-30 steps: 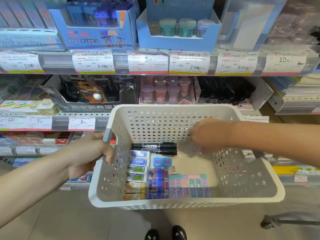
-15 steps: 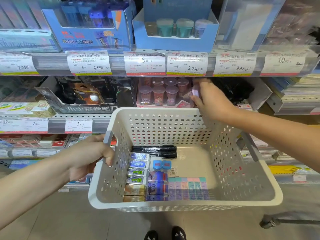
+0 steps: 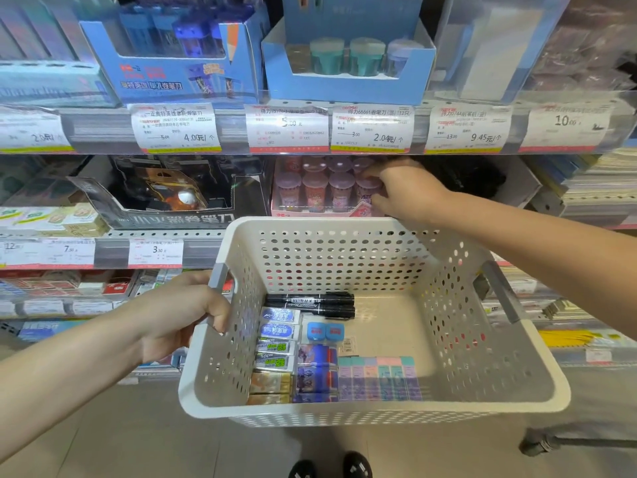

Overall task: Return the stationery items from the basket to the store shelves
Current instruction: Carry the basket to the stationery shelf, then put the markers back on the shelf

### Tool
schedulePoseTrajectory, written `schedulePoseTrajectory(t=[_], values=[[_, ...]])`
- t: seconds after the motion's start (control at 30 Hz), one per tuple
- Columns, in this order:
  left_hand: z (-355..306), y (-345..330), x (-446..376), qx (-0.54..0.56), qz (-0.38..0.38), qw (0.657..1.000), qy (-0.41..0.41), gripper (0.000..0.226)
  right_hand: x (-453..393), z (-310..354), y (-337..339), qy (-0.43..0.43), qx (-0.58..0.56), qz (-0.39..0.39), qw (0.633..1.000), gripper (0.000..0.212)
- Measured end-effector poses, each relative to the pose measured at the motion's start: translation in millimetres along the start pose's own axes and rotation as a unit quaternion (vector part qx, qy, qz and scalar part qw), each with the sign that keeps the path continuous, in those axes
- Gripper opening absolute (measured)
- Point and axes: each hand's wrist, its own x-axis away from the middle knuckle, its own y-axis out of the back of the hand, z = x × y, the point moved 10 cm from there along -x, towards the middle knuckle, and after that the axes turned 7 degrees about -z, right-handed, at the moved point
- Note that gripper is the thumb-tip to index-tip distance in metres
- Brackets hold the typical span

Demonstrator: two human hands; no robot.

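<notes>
Below, two black markers [image 3: 310, 304], two blue sharpeners [image 3: 324, 331], one basket [image 3: 344, 414].

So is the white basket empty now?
No. The basket holds two black markers and rows of small packets.

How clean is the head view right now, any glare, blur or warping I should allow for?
Head view: glare washes the clear strip over the price tags; wide-angle warping bows the shelf edge and stretches the forearms; the top-shelf boxes are soft; the right hand at the pink sharpener tray is slightly blurred; the white basket and black markers read sharp.
</notes>
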Motion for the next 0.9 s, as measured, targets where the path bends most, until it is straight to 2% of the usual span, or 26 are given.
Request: schedulePoseTrajectory(t=[0.17, 0.3, 0.37, 0.5, 0.57, 0.6, 0.63, 0.7, 0.77, 0.9], values=[[0.0, 3.5, -0.8, 0.004, -0.002, 1.0, 0.004, 0.056, -7.3, -6.7, -7.1, -0.018, 0.028, 0.087, 0.996, 0.039], [-2.7, 3.0, -0.6, 0.002, -0.009, 1.0, -0.003, 0.046, -7.8, -2.7, -8.9, -0.005, 0.071, 0.129, 0.989, 0.041], [-2.7, 2.3, -1.1, 0.007, -0.008, 1.0, -0.003, 0.044, -2.3, 4.1, -4.4, 0.011, 0.066, 0.1, 0.993, 0.037], [-1.4, 1.4, -2.3, 0.003, -0.001, 1.0, -0.003, 0.049, 30.3, 28.8, 25.5, 0.06, -0.037, -0.04, 0.997, 0.037], [-1.4, 0.9, -2.6, 0.001, -0.002, 1.0, -0.002, 0.047, 54.0, 56.9, 38.5, 0.133, -0.081, -0.069, 0.985, 0.029], [-2.0, 0.3, -2.7, 0.001, -0.002, 1.0, -0.002, 0.045, 66.0, 71.8, 33.3, 0.182, -0.075, -0.05, 0.979, 0.026], [-2.7, -0.6, -2.6, 0.001, -0.001, 1.0, -0.002, 0.044, 75.9, 85.4, 20.1, 0.213, -0.056, -0.001, 0.976, 0.023], [-4.6, -3.5, -3.3, 0.002, -0.002, 1.0, -0.005, 0.043, 90.0, 99.9, -23.6, 0.224, 0.015, 0.14, 0.964, 0.022], [-6.1, -6.0, -3.3, 0.008, -0.002, 1.0, -0.007, 0.042, 98.1, 101.8, -65.8, 0.222, 0.076, 0.243, 0.941, 0.018], [-7.8, -10.1, -2.3, -0.006, 0.012, 1.0, -0.011, 0.048, 103.8, 96.0, -113.8, 0.233, 0.147, 0.301, 0.913, 0.022]])
